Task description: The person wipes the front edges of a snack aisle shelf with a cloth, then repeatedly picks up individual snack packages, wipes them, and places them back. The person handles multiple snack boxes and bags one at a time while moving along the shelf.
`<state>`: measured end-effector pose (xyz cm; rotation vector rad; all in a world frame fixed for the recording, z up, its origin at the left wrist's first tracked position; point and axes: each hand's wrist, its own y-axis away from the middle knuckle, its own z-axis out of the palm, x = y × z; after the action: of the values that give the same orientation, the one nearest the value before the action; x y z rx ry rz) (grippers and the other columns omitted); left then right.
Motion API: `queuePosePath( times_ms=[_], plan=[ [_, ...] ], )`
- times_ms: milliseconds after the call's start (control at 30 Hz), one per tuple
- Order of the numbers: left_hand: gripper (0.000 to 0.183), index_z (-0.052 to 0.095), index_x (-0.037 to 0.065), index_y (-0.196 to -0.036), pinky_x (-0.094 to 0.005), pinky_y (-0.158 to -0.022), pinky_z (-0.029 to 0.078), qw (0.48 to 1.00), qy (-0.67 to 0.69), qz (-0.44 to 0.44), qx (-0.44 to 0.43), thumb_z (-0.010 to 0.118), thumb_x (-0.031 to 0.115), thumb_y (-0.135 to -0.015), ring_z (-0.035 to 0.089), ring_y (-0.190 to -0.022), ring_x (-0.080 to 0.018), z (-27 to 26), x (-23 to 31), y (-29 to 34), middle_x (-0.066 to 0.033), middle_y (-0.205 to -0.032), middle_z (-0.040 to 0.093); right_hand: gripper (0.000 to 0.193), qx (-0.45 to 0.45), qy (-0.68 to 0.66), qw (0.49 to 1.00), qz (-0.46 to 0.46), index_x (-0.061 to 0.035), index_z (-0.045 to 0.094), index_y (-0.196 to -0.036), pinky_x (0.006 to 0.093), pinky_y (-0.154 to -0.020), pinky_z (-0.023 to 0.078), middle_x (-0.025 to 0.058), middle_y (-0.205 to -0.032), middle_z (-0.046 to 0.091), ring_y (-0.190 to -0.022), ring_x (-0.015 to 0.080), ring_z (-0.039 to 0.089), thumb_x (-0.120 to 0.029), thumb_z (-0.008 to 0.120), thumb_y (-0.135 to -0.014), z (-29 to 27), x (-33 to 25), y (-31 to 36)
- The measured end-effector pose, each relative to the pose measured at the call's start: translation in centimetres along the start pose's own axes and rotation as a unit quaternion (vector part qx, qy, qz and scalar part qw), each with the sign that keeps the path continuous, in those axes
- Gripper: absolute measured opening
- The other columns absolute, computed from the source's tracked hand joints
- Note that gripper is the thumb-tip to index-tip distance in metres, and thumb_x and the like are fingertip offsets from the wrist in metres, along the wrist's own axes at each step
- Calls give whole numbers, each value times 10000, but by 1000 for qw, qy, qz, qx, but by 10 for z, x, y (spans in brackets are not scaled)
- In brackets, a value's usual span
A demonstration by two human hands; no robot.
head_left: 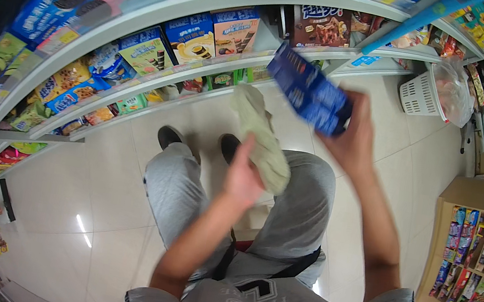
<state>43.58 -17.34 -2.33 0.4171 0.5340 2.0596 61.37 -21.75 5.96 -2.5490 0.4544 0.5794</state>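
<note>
My left hand (244, 177) is closed round a pale green cloth (261, 132), folded into a long strip that hangs over my knees. Raised higher on the right, my right hand (353, 134) grips the end of a dark blue snack box (309, 92), which is tilted and blurred by motion. The box is in front of the shelves, close to a brown chocolate snack box (320, 26). To its left, a peach-coloured snack box (235, 31) and a blue-and-yellow snack box (189, 38) stand upright on the middle shelf.
Curved shelves (152, 1) of packaged snacks run along the far and left side. A white basket (421, 94) with a plastic bag (450, 90) stands on the tiled floor at the far right. Nearer on the right is a wooden display rack (472, 193). My knees are bent below my hands.
</note>
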Motion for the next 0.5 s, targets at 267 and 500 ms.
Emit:
queuePosePath(
  times_ms=[267,500],
  plan=[
    [752,358,121,-1368,-381,-943,437,988,-39,136,-62,388,675,-860,517,-1100,-227,17,-42,47,-72,-1232,510,679,35,-171,984,35,4,440,-1126,372,-790,476,201,-1046,528,-949,349,572,-157,811,-580,-47,-77,140],
    [738,356,73,-1372,-478,-919,462,918,-26,47,-393,308,636,-897,510,-1145,-350,29,-52,55,-194,-1303,472,718,-75,-498,844,184,16,383,-1297,305,-941,409,116,-1156,530,-1073,168,517,-150,742,-698,-118,-13,126]
  ],
)
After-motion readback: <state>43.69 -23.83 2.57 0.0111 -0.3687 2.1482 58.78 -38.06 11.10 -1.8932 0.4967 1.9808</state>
